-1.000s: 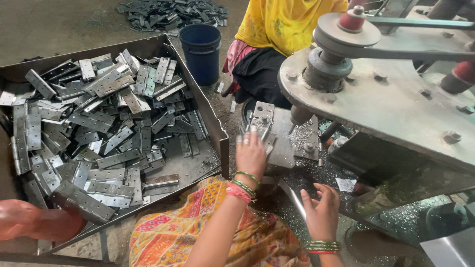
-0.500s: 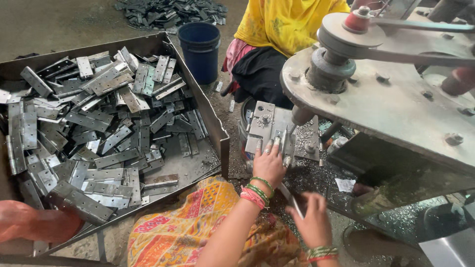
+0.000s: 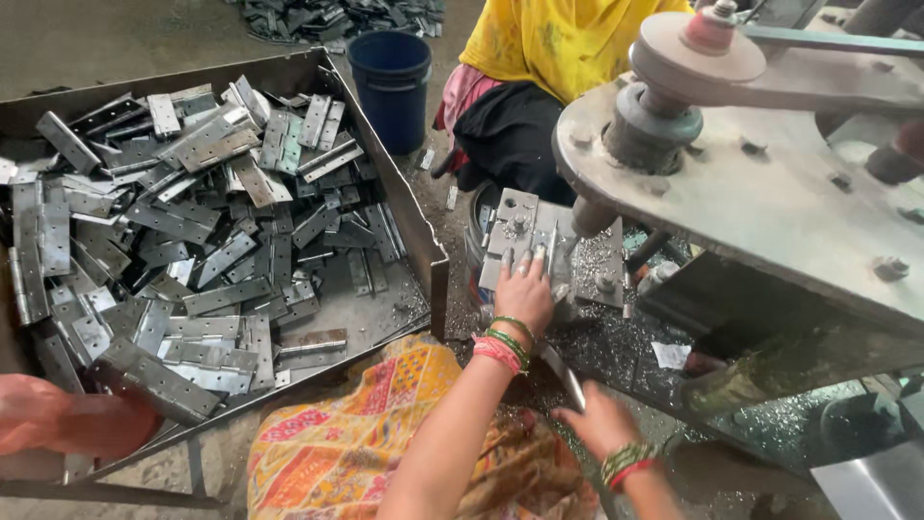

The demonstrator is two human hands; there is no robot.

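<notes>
Hands at the metal press fixture

The left hand lies with fingers spread flat on the hinge plate under the press; the right hand grasps a thin metal strip near the lap

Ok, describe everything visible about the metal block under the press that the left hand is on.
The metal fixture block is a grey, worn steel plate, roughly rectangular, with bolts and pins standing on its top. It lies flat under the press spindle, amid metal shavings. The left hand rests fingers on its near edge; the right hand is apart, lower down.
</notes>
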